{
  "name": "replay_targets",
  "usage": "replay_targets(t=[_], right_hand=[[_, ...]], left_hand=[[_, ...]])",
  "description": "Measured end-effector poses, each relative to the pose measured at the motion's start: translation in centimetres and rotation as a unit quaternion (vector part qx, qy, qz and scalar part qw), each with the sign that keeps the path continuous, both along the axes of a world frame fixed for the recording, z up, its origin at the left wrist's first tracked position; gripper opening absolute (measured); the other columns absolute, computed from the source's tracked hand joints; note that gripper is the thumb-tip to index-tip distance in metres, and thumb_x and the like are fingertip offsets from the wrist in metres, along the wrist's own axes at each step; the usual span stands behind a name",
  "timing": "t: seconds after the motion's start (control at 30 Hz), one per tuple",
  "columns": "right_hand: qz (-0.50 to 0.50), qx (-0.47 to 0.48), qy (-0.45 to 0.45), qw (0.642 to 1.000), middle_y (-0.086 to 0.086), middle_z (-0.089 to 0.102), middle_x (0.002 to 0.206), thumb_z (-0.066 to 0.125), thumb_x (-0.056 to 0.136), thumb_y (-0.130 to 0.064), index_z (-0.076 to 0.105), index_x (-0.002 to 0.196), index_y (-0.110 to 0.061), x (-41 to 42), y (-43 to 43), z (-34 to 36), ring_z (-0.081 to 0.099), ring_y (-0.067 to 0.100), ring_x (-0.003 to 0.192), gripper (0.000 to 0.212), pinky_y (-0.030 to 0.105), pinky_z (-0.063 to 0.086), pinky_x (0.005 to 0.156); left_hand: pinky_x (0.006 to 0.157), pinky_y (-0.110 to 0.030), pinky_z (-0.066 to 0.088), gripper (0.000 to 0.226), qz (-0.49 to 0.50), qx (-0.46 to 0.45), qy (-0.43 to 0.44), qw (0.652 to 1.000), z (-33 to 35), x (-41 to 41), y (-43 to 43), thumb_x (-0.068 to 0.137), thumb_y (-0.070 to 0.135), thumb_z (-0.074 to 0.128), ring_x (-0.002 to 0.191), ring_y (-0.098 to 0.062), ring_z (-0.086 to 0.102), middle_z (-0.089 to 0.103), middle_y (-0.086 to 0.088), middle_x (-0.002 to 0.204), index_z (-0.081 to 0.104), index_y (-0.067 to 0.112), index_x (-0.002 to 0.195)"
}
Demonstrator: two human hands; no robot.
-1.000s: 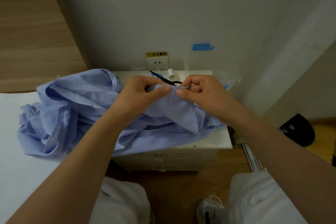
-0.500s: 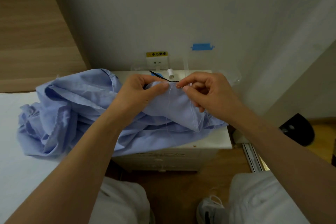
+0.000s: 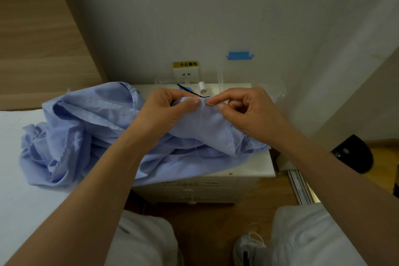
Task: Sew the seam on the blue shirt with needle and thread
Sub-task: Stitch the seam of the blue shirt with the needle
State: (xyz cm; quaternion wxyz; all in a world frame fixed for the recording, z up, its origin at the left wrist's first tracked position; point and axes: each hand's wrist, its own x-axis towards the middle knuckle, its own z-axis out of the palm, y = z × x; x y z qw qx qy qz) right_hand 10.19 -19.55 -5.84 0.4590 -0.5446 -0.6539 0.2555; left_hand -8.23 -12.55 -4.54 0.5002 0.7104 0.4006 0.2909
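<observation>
Right hand (image 3: 248, 112) drew needle (image 3: 210, 104) from shirt (image 3: 86, 127); left hand (image 3: 166, 110) pinches fold.

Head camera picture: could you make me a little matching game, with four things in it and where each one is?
Things
1. blue shirt
2. white thread spool
3. blue tape strip
4. needle

Places
A. stuck on the wall
B. pinched by the right hand at the fabric's edge
C. standing at the back of the white nightstand
D. heaped partly on the nightstand, gripped by the left hand

Pairs: 1-D, 2-C, 3-A, 4-B
</observation>
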Motion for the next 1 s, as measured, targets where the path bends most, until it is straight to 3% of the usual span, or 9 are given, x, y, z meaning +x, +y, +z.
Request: replay_targets(t=[0.17,0.3,0.47,0.57,0.67,0.83,1.0], right_hand=[[0.003,-0.002,-0.006,1.000,-0.005,0.035,0.042,0.057,0.092,0.000,0.074,0.102,-0.014,0.0,0.0,0.0,0.030,0.007,0.040,0.023,0.011,0.036,0.051],[-0.003,-0.005,-0.032,0.999,-0.010,0.033,0.039,0.058,0.090,0.001,0.072,0.103,-0.011,0.0,0.0,0.0,0.030,0.007,0.039,0.022,0.008,0.033,0.051],[0.012,-0.047,-0.057,0.997,-0.010,0.038,0.037,0.053,0.090,0.002,0.061,0.127,-0.013,-0.2,0.2,-0.2,0.035,0.007,0.039,0.041,0.008,0.036,0.051],[0.011,-0.058,-0.064,0.996,-0.009,0.044,0.041,0.053,0.091,-0.001,0.067,0.108,-0.015,-0.2,0.3,-0.4,0.041,0.009,0.041,0.026,0.010,0.039,0.051],[-0.006,-0.052,-0.066,0.996,0.000,0.049,0.045,0.054,0.090,-0.002,0.065,0.094,-0.015,-0.2,0.4,-0.5,0.046,0.010,0.043,0.018,0.010,0.041,0.053],[-0.010,-0.057,-0.069,0.996,0.001,0.049,0.044,0.055,0.092,-0.005,0.065,0.089,-0.013,-0.4,0.4,-0.7,0.046,0.008,0.043,0.012,0.011,0.040,0.053],[-0.005,-0.066,-0.028,0.997,0.015,0.052,0.049,0.056,0.095,-0.007,0.064,0.093,-0.017,-0.3,0.4,-0.4,0.046,0.007,0.041,0.013,0.010,0.039,0.047]], left_hand=[[0.070,-0.016,0.054,0.016,0.003,0.001,0.006,1.000,-0.1,0.0,0.0,0.093,0.014,0.059,0.083,-0.012,0.068,0.074,-0.008,0.088,0.074,0.009,0.096],[0.070,-0.017,0.054,0.015,0.001,0.038,0.027,0.999,-0.1,0.0,-0.1,0.093,0.016,0.060,0.078,-0.006,0.067,0.073,-0.001,0.079,0.074,0.017,0.088],[0.071,-0.021,0.054,0.014,-0.004,0.051,0.030,0.998,-0.3,0.0,-0.1,0.092,0.015,0.061,0.078,-0.008,0.067,0.072,0.000,0.079,0.074,0.016,0.087],[0.072,-0.023,0.053,0.015,-0.004,0.075,0.058,0.995,-0.7,0.0,0.2,0.092,0.018,0.061,0.079,-0.011,0.067,0.073,-0.003,0.078,0.075,0.012,0.091],[0.065,-0.019,0.050,0.014,0.016,0.109,0.081,0.991,-1.0,0.1,0.5,0.092,0.019,0.063,0.069,-0.004,0.062,0.069,0.002,0.073,0.074,0.013,0.086],[0.063,-0.016,0.047,0.011,0.011,0.158,0.107,0.981,-1.3,0.4,0.4,0.090,0.021,0.065,0.067,0.001,0.060,0.066,0.007,0.069,0.072,0.015,0.083],[0.066,-0.014,0.048,0.010,0.019,0.128,0.086,0.988,-1.1,0.1,0.7,0.090,0.018,0.064,0.072,0.000,0.062,0.070,0.004,0.077,0.073,0.016,0.086]])
